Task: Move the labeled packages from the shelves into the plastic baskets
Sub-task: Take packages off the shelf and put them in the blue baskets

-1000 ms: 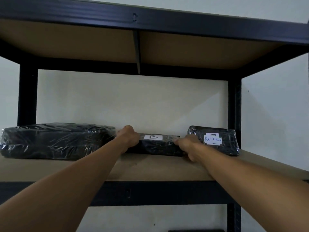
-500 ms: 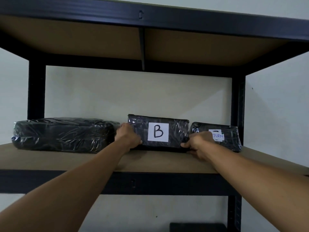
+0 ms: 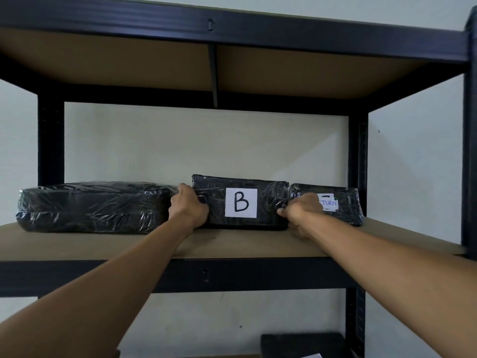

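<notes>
Your left hand [image 3: 188, 208] grips the left end of the black plastic-wrapped package with the white "B" label [image 3: 241, 202], its fingers curled round the edge and the thumb laid on the front face. Your right hand [image 3: 302, 210] grips the package's right end, its fingers [image 3: 282, 211] curled onto the front at the lower corner. The package stands tipped up on its long lower edge on the brown fibreboard shelf of the black metal rack [image 3: 103, 244], its labelled face turned toward you, about midway along the shelf.

Just to its left, touching your left hand, lies a large flat black package in shiny plastic wrap [image 3: 95, 206], flat on the same shelf. Just to its right sits a smaller black wrapped package with a white label reading "TURN" [image 3: 340, 205], partly hidden behind your right hand. Another dark wrapped package [image 3: 302, 344] shows on the level below, near the lower edge of the view.
</notes>
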